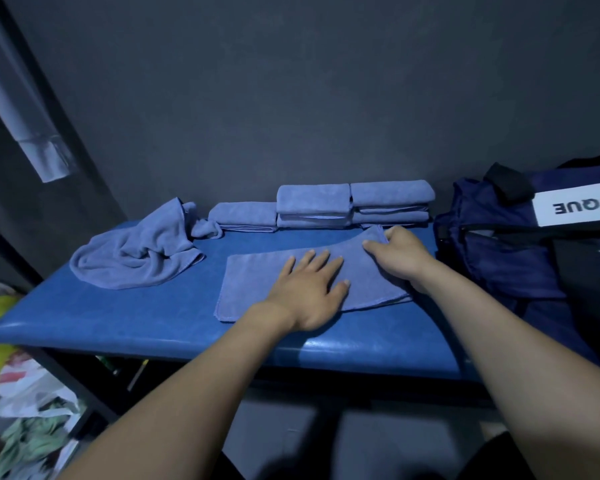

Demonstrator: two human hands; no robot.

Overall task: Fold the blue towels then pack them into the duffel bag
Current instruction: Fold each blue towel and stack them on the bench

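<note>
A blue towel (253, 282) lies partly folded in the middle of the padded blue bench (118, 317). My left hand (309, 292) presses flat on it with straight fingers. My right hand (399, 258) pinches the towel's far right corner, which is lifted slightly off the bench. Folded blue towels (354, 204) are stacked along the wall behind. One loose, crumpled blue towel (136, 254) lies at the left. The navy duffel bag (506, 244) sits open at the right end of the bench.
A dark wall runs close behind the bench. Plastic bags and cloth (25, 393) lie on the floor at the lower left. A pale rolled object (35, 140) leans at the upper left.
</note>
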